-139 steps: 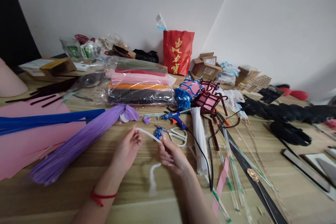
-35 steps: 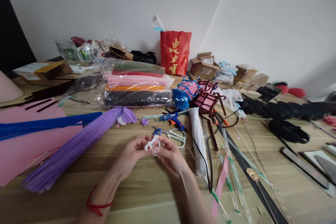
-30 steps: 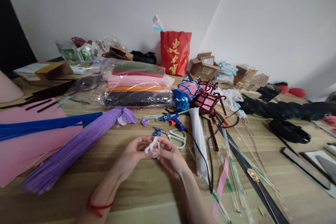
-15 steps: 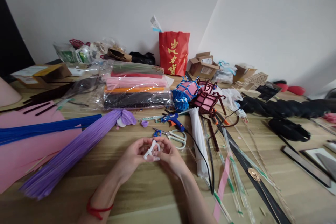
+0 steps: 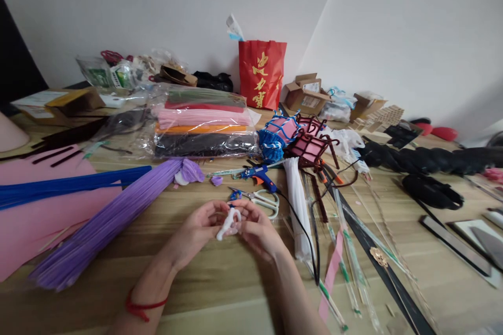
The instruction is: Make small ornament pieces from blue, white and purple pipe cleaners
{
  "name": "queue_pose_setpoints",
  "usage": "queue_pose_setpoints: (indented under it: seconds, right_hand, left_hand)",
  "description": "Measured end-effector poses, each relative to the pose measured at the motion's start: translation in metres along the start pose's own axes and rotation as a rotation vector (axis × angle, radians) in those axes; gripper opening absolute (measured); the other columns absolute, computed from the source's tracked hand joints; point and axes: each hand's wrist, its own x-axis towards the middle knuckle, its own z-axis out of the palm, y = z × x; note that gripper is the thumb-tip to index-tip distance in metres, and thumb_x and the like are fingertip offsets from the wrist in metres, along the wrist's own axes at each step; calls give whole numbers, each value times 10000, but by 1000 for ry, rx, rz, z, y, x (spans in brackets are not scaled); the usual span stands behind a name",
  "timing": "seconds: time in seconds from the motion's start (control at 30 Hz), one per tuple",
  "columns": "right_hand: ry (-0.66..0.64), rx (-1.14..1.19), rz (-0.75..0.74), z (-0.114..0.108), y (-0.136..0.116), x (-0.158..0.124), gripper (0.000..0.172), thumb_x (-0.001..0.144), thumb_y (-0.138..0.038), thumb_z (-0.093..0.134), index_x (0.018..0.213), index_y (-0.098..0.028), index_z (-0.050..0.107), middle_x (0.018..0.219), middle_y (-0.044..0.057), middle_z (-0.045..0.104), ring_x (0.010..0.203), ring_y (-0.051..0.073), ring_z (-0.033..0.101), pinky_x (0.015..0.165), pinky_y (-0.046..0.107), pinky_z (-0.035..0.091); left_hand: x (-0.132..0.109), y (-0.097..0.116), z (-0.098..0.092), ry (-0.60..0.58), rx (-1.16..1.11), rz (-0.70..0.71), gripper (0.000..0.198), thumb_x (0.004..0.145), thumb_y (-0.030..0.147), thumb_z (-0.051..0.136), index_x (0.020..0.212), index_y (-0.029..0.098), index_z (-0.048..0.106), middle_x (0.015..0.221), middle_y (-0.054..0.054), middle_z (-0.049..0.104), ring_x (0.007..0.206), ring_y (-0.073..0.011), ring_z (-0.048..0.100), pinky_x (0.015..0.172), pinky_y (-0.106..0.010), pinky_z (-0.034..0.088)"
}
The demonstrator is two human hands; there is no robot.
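Observation:
A white pipe cleaner (image 5: pixel 227 225), bent into a small loop, is pinched between both hands above the table. My left hand (image 5: pixel 201 224) grips it from the left with curled fingers; a red cord circles that wrist. From the other side, my right hand (image 5: pixel 257 227) holds it between thumb and fingers. Just beyond the hands lie scissors with pale handles (image 5: pixel 267 203) and a small blue curled piece (image 5: pixel 236 195). A blue glue gun (image 5: pixel 260 175) rests behind the scissors, its black cord running right. The fingertips partly hide the loop's lower end.
Purple pipe cleaners (image 5: pixel 113 225) lie at left over pink sheets (image 5: pixel 23 241). A white bundle (image 5: pixel 297 209) and glue sticks (image 5: pixel 343 267) are at right. Farther back are a clear bag of coloured bundles (image 5: pixel 204 120), pink-and-brown lantern shapes (image 5: pixel 310 146) and a red bag (image 5: pixel 262 73).
The white pipe cleaner has been turned in the fingers; its shape now looks like a narrower loop with a tail pointing down-left. Both hands stay in nearly the same place.

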Motion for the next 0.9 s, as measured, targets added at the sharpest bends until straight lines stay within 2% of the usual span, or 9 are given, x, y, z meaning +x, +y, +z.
queue_pose_setpoints:
  seconds: [0.17,0.37,0.63,0.77,0.9]
  right_hand:
    - [71,-38,-35,-3,2,2,400,536,-98,770,906,-186,648,815,13,655,725,130,596,704,253,468]
    - [189,-217,-141,-6,6,6,351,532,-127,766,861,-181,657,761,12,670,654,141,600,636,273,485]
    - [381,-378,-233,-8,7,9,211,553,-185,734,744,-164,646,627,4,656,532,145,576,518,261,468]
    - [472,-425,-253,-11,11,11,160,571,-216,717,671,-162,605,553,-16,605,482,134,551,470,241,443]
    - [531,-558,-300,-11,17,12,133,583,-189,708,645,-164,593,561,-21,583,508,122,528,496,232,439]
  left_hand:
    - [-1,-1,-2,9,-15,-2,309,689,138,710,959,192,572,975,-59,656,901,-190,605,787,-290,455]
    - [0,-5,-3,99,14,8,402,675,143,711,1056,201,593,1198,-93,574,960,-221,606,813,-313,469]
    - [1,-6,-2,101,-41,-36,402,695,142,682,1085,193,597,1250,-101,566,1040,-245,597,884,-345,459]
    - [5,-12,-1,145,-90,-99,329,723,152,645,1050,182,630,1168,-101,630,975,-220,630,865,-342,475]
    - [9,-19,-1,176,61,-107,294,720,189,652,1010,143,668,996,-94,707,878,-190,645,828,-305,475]
